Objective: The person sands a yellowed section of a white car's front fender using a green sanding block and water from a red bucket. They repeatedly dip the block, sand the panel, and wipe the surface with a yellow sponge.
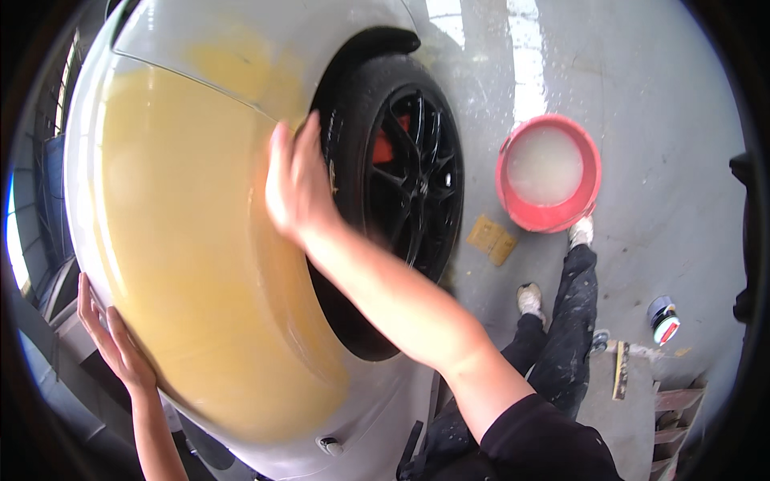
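Observation:
A silver car fender [377,417] bears a broad yellow-tan patch [184,264] that reaches the wheel arch. My right hand [298,180] is on the patch's edge by the arch, next to the black tire [341,120]. Motion blurs it a little; its fingers are stretched out with a gap between the tips. Its palm side is hidden, so I cannot tell if anything thin lies under it. At the far left edge of the panel, my left hand [116,345] rests with long, extended fingers against the bodywork.
A red bucket [507,200] of cloudy liquid stands on the grey floor, right of the black wheel [421,184]. Flattened cardboard [492,239] lies nearer the wheel. My feet are beside the bucket. A small can [663,321] and a narrow strip [621,370] are at the lower right.

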`<state>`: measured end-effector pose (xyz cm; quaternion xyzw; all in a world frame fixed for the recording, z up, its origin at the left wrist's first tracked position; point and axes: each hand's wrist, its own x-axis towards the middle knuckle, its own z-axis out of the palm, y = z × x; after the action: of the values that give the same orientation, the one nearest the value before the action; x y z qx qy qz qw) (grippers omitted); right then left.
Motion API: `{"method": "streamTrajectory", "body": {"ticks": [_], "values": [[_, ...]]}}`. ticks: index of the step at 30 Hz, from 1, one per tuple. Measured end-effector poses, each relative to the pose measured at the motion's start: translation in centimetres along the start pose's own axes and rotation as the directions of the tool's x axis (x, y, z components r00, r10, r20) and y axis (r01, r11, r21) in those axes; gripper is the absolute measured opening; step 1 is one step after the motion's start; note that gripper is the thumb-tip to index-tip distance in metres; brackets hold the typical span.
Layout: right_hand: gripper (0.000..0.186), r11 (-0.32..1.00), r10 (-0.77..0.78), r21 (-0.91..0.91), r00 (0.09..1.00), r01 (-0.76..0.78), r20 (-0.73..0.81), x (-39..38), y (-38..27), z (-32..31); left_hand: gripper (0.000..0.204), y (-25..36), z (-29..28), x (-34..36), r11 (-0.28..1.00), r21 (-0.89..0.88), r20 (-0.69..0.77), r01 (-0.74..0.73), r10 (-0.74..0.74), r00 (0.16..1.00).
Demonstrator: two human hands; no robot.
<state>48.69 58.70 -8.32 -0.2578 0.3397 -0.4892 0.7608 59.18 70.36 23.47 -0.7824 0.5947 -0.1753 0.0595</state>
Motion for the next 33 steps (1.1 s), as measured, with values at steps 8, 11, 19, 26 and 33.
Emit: {"method": "streamTrajectory", "body": {"ticks": [8, 11, 19, 26, 33], "values": [[0.081, 0.954, -0.052, -0.271, 0.962, 0.127, 0.268, -22.1, 6.6, -3.3, 0.062, -0.5, 1.6, -0.8, 0.994, 0.099, 0.041, -0.04, 0.036, 0.999], [0.082, 0.872, 0.123, -0.487, 0.947, 0.039, 0.296, -34.9, 11.4, -8.8, 0.059, -0.6, 2.5, -0.7, 0.993, 0.098, -0.02, -0.068, 0.071, 0.997], [0.077, 0.777, 0.431, -0.562, 0.89, -0.283, 0.147, -28.8, 7.0, -21.5, 0.063, 0.5, 5.2, -0.2, 0.997, 0.034, -0.147, 0.064, -0.058, 0.987], [0.048, 0.711, 0.685, 0.204, 0.728, -0.673, 0.012, -24.5, -5.1, -26.9, 0.066, 1.2, 5.8, -0.2, 0.997, -0.016, -0.167, 0.078, -0.08, 0.983], [0.038, 0.816, 0.491, -0.23, 0.846, -0.531, -0.211, -23.9, -3.1, -24.1, 0.061, 0.9, 6.1, 0.2, 0.996, -0.046, -0.179, 0.072, -0.079, 0.981]]}}
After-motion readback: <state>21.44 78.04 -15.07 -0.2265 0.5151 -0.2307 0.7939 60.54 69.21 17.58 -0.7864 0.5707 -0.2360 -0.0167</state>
